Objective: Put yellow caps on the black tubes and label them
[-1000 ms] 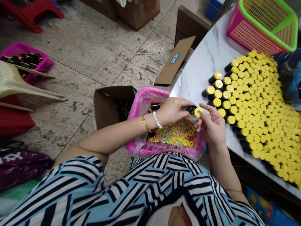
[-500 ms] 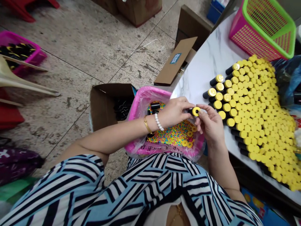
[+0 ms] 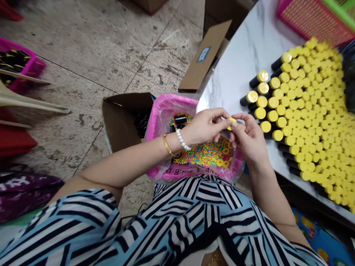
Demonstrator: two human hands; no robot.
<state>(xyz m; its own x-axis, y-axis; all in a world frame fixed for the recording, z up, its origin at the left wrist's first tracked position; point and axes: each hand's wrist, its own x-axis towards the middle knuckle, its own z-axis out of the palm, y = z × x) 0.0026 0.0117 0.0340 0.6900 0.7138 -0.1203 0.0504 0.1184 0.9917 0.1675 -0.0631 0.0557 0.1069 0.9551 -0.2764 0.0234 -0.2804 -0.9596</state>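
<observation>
Over a pink basin (image 3: 152, 127), both my hands meet at a small black tube with a yellow ring cap (image 3: 232, 122), mostly covered by fingers. My left hand (image 3: 206, 126), wearing a pearl bracelet, is closed on it from the left. From the other side, the thumb and fingers of my right hand (image 3: 247, 135) pinch the yellow cap. Below lie many small coloured beads (image 3: 194, 154) in the plastic-lined basin. Several loose yellow rings (image 3: 219, 163) rest on them at the right, and a black tube (image 3: 180, 119) lies at the upper left.
A marble-patterned table (image 3: 222, 79) on the right bears a dense block of standing yellow-capped black tubes (image 3: 301, 129) and a pink-and-green basket (image 3: 310, 20). An open cardboard box (image 3: 119, 122) adjoins the basin's left side. Another pink basket (image 3: 30, 72) stands at far left.
The yellow cap's open hole faced up before; now fingertips cover most of the cap, and the black tube is hidden. The camera view has shifted slightly.
</observation>
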